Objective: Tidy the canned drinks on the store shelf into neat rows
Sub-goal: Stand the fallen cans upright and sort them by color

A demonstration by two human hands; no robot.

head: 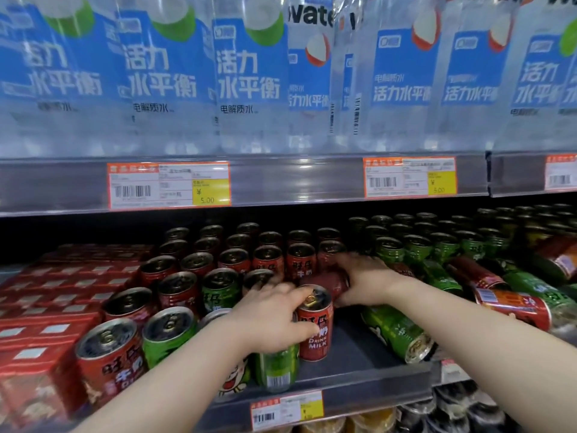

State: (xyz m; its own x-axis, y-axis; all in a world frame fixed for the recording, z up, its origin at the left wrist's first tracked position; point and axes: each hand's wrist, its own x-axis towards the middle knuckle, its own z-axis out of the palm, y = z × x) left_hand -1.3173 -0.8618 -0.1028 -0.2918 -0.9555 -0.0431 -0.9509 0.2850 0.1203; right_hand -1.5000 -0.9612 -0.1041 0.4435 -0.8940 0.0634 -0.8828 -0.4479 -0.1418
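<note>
Two grips to keep firm: with left hand wrapped round upright red can at shelf front, steady it. With right hand clasping toppled red can at its 12 o'clock, tip upright and seat behind, clear of fallen green can at 3 o'clock.

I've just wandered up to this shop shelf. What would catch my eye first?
The two hands mid-shelf: the left hand grips an upright red can near the front, while the right hand holds a lying red can just behind it. To the right, toppled cans lie in a jumble, a green can on its side nearest the edge. Above, big blue-labelled bottles fill the top shelf.
</note>
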